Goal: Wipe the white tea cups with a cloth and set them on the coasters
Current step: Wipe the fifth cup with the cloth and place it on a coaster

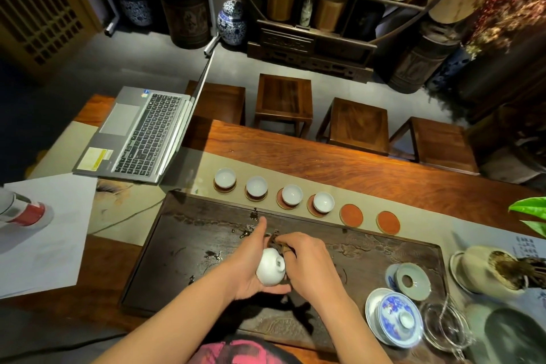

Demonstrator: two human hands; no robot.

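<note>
Two bare forearms, no sleeves in view, no watch or bracelet at wrists. Left hand (256, 257) and right hand (307, 260) bare, ungloved, no rings visible. Pink-red patterned fabric garment (236, 353) at bottom edge, dark blotches across it; cut unclear.

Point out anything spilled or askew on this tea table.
Dark wet drops lie scattered on the dark tray above the hands. The third cup and fourth cup sit off-centre on their coasters. Two coasters remain bare.
</note>
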